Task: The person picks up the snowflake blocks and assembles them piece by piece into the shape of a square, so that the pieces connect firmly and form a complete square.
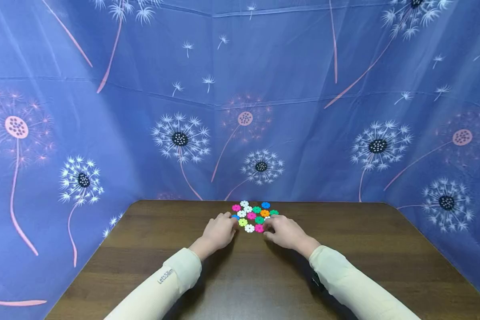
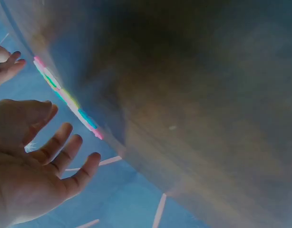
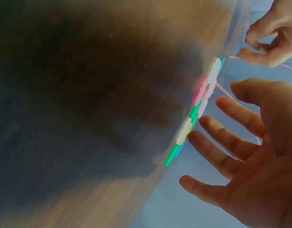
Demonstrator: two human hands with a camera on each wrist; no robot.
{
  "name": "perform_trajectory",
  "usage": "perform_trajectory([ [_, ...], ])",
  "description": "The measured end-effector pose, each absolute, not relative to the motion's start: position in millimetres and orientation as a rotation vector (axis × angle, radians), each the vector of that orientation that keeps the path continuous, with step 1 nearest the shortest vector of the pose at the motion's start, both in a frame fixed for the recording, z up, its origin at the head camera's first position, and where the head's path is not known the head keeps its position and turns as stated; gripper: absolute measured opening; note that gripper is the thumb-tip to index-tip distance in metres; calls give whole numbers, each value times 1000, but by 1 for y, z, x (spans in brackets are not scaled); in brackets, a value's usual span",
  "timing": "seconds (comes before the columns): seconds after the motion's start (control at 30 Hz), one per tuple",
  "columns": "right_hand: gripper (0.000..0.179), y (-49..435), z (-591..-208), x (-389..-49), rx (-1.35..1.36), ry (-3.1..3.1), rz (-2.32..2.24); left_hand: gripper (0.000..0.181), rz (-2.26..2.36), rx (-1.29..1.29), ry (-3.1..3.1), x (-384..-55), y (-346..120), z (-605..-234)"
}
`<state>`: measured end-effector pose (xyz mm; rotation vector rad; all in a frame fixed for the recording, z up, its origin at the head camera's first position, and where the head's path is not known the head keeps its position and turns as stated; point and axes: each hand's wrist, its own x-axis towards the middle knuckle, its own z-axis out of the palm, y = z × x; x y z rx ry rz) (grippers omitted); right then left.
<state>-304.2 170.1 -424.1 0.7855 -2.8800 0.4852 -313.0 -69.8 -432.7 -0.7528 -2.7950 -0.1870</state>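
Note:
Flat flower-shaped plastic pieces lie in a loose cluster on the table's far part. Among them are a pink piece, a white piece, a yellow-green piece, an orange piece and a blue piece. My left hand is at the cluster's left side, its fingertips right by another blue piece. On the opposite side, my right hand hovers with its fingers over the right edge, partly hiding a white piece. Both wrist views show loosely bent, spread fingers holding nothing.
The brown wooden table extends toward me and to both sides. Behind it hangs a blue cloth printed with dandelions, close to the table's far edge. Pale sleeves cover both forearms.

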Motion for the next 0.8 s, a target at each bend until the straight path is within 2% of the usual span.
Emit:
perform_trajectory([
  [0.2,7,177,-428,-304,753,-2863,529,34,-42,-739,-2824,-336,-50,-444],
  [0.27,6,179,-428,-305,759,-2855,534,37,9,-732,-2824,-342,-46,-448],
  [0.8,4,183,-430,-307,745,-2861,498,11,88,-700,-2795,-342,-36,-448],
])
